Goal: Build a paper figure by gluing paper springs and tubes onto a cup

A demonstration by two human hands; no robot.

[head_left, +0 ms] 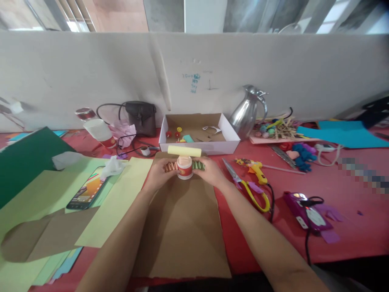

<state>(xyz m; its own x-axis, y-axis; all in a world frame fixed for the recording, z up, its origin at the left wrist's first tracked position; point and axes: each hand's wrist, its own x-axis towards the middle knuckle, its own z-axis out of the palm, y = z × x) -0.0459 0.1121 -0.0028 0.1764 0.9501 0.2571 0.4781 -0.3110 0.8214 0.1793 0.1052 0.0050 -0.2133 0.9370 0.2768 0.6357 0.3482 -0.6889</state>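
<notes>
A small red and white paper cup stands upside down on a brown cardboard sheet. Peach folded paper sits on top of it, below a pale yellow paper roll lying crosswise. From the cup's left side juts an orange accordion-folded paper strip, pinched by my left hand. A green accordion-folded paper strip is on the other side, with my right hand closed round its outer end. Both sets of fingertips are at the cup's sides.
Yellow-handled scissors, a yellow glue gun and a purple corded device lie at right. Behind stand a white box and a steel jug. Coloured paper sheets and a phone are at left.
</notes>
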